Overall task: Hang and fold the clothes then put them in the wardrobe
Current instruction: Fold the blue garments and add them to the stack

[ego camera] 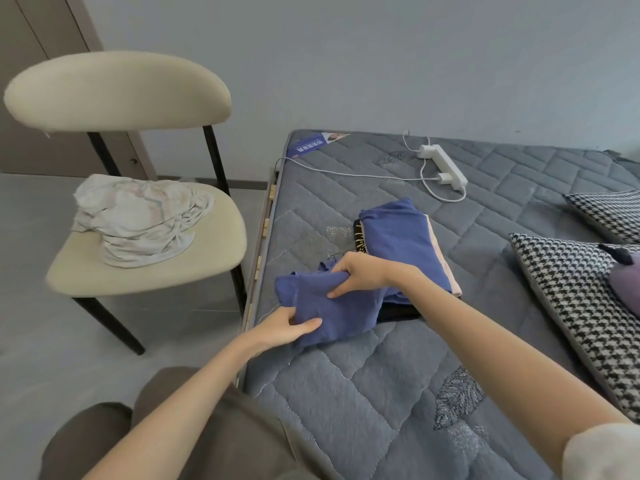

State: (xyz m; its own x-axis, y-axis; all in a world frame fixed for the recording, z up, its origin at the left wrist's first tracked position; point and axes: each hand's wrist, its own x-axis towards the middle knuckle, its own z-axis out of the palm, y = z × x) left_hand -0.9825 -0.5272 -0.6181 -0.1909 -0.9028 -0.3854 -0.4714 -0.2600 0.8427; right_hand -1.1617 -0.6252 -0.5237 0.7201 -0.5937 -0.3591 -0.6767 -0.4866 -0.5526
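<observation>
A blue garment (pixel 391 237) lies on the grey quilted mattress (pixel 346 393), draped over a small stack with a black piece and a peach piece under it. Its near part is bunched towards the bed's left edge. My left hand (pixel 287 329) pinches the near lower edge of the blue cloth, thumb on top. My right hand (pixel 360 273) grips a fold of the same cloth a little farther in. A crumpled white garment (pixel 138 216) sits on the seat of a cream chair (pixel 114 91) to the left of the bed.
A white power strip (pixel 445 166) with a plugged charger and cable lies at the back of the mattress. Two houndstooth pillows (pixel 581 306) and a purple item lie on the right. A wardrobe door (pixel 38 29) stands behind the chair. Grey floor lies to the left.
</observation>
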